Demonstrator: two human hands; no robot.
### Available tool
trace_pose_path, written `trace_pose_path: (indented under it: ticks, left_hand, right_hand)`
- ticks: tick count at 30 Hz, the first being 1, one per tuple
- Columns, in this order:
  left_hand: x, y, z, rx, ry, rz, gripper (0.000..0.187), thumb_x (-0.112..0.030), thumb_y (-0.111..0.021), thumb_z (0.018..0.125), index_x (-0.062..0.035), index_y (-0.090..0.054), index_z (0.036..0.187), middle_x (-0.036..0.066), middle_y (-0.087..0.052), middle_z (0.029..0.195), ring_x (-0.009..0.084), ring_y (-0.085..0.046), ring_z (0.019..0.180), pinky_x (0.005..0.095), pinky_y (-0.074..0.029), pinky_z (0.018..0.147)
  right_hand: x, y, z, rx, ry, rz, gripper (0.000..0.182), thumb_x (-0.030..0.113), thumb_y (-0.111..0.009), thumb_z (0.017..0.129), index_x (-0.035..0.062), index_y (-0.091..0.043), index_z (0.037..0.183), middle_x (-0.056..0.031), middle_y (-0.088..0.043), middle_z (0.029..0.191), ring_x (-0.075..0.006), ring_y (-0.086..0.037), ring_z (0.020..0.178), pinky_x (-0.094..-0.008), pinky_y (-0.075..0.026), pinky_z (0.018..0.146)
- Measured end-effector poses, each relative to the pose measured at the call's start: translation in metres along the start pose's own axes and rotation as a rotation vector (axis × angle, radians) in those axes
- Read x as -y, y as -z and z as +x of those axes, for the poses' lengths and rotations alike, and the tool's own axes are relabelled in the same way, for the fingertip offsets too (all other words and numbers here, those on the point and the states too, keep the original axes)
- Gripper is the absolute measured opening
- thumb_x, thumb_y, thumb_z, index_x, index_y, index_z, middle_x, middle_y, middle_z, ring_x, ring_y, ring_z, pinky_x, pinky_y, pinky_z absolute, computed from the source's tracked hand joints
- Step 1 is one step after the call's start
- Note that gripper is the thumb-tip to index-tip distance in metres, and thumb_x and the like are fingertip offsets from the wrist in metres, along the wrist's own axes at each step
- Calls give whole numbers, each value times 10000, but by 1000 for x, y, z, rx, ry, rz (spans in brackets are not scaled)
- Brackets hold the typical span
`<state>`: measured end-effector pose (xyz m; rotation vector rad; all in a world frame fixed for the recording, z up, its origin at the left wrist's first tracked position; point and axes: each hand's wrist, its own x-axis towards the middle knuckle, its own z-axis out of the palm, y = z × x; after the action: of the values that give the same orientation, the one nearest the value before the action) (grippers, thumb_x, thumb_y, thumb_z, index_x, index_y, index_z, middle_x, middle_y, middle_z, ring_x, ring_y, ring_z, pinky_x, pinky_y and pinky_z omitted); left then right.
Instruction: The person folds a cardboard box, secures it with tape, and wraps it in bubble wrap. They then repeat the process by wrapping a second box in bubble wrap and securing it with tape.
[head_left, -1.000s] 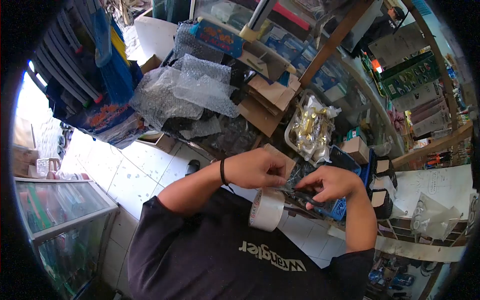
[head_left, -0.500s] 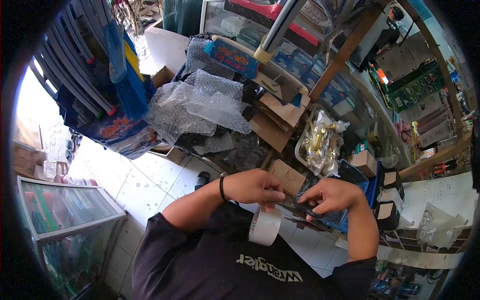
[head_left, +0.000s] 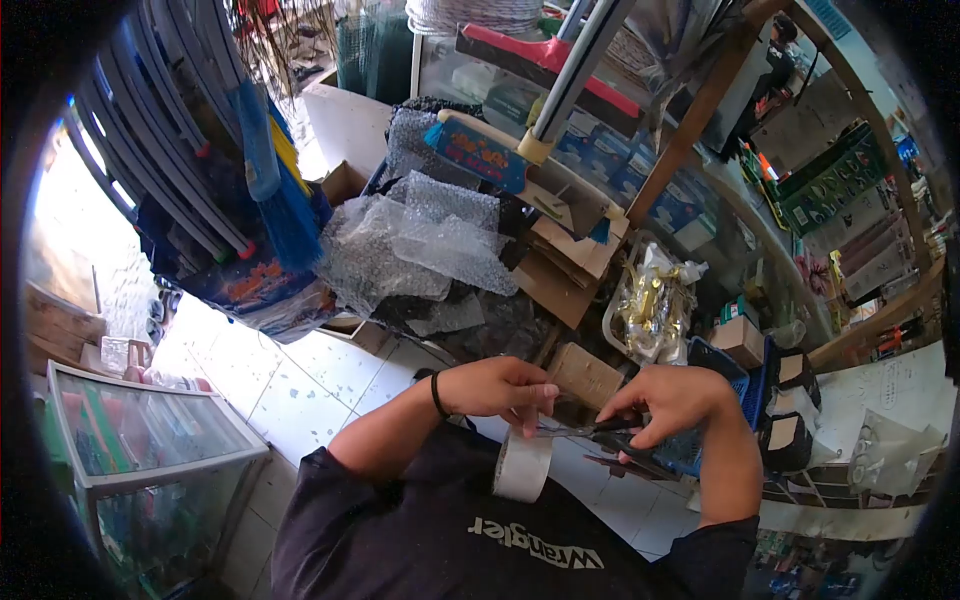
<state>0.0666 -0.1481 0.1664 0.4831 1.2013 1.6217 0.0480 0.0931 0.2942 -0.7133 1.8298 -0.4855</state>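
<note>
My left hand, with a black band at its wrist, is pinched on the end of the tape from a wide roll. The roll hangs below the fingers, against the dark shirt. My right hand has its fingers wrapped round black scissors, whose blades point left at the strip beside my left fingers. Just beyond both hands lies a brown cardboard box.
Bubble wrap and folded cardboard lie ahead. A white basket holds wrapped golden items. Blue baskets are at the right, a glass case at the left. A person is at the far upper right.
The view has shifted, so the surroundings sit lower and further right. My left fingers have opened slightly around the tape, and the roll hangs a little lower.
</note>
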Motion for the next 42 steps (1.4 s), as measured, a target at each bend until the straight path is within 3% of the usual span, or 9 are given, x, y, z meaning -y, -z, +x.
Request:
trace_pose_path:
  ticks: [8, 14, 16, 23, 29, 35, 38, 40, 42]
  left_hand:
    - [-1, 22, -39, -107, -26, 26, 421, -356, -416, 960, 38, -542, 1036, 146, -620, 970, 212, -628, 928, 308, -509, 811]
    - [19, 49, -70, -125, -130, -39, 425, -357, -393, 969, 11, -538, 1126, 118, -650, 1005, 163, -588, 984, 290, -434, 892]
    - [25, 57, -76, -143, -150, -77, 418, -340, -387, 974, 15, -534, 1139, 119, -647, 1022, 163, -583, 993, 285, -421, 904]
    - [14, 90, -79, -10, -247, 102, 427, -312, -394, 974, 38, -535, 1174, 115, -644, 1050, 156, -564, 1037, 287, -399, 921]
    - [-5, 102, -76, 91, -249, 133, 403, -283, -427, 966, 38, -530, 1188, 118, -631, 1077, 159, -553, 1063, 294, -394, 943]
    - [-12, 117, -71, 147, -189, 115, 401, -276, -428, 967, 33, -512, 1208, 117, -620, 1095, 162, -553, 1066, 297, -396, 943]
    - [-14, 119, -69, 128, -176, 121, 404, -279, -410, 973, 23, -492, 1228, 113, -623, 1095, 155, -555, 1062, 298, -414, 917]
    - [-11, 118, -67, 79, -106, 91, 403, -287, -407, 973, 15, -493, 1227, 110, -629, 1085, 155, -558, 1054, 297, -425, 900]
    - [-9, 116, -67, 10, -108, 142, 485, -371, -394, 960, 27, -492, 1220, 155, -635, 1059, 232, -582, 1040, 345, -459, 890]
  right_hand:
    - [-37, -23, -7, -357, 18, 556, 444, -24, -565, 717, 29, -595, 1157, -59, -636, 781, -103, -593, 707, -244, -476, 614]
    - [-72, -91, 109, -538, -132, 855, 398, 169, -693, 806, 29, -578, 1160, -25, -615, 754, -110, -600, 639, -253, -490, 581]
    - [-87, -105, 164, -605, -312, 778, 274, 172, -690, 796, -15, -606, 977, -85, -619, 705, -152, -623, 630, -310, -489, 548]
    - [-108, -110, 259, -1215, -401, 106, 222, 116, -647, 689, 3, -555, 858, -241, -608, 791, -442, -580, 807, -486, -467, 693]
    - [-136, -105, 287, -1059, -568, 47, 267, 137, -622, 753, -12, -613, 974, -233, -622, 867, -407, -597, 832, -464, -488, 752]
    - [-127, -120, 278, -1400, -361, -34, 218, 177, -668, 733, -2, -602, 838, -192, -624, 786, -368, -608, 715, -429, -478, 645]
    - [-67, -130, 232, -1221, -313, 656, 335, 301, -609, 842, -7, -617, 973, -181, -619, 918, -300, -605, 848, -365, -474, 770]
    - [-41, -148, 204, -939, 1, 1107, 417, 378, -623, 841, -1, -604, 1013, -123, -615, 946, -212, -585, 868, -325, -455, 770]
    - [1, -149, 193, -964, 278, 914, 416, 365, -631, 839, 4, -596, 1042, -93, -615, 943, -179, -576, 851, -317, -455, 753]
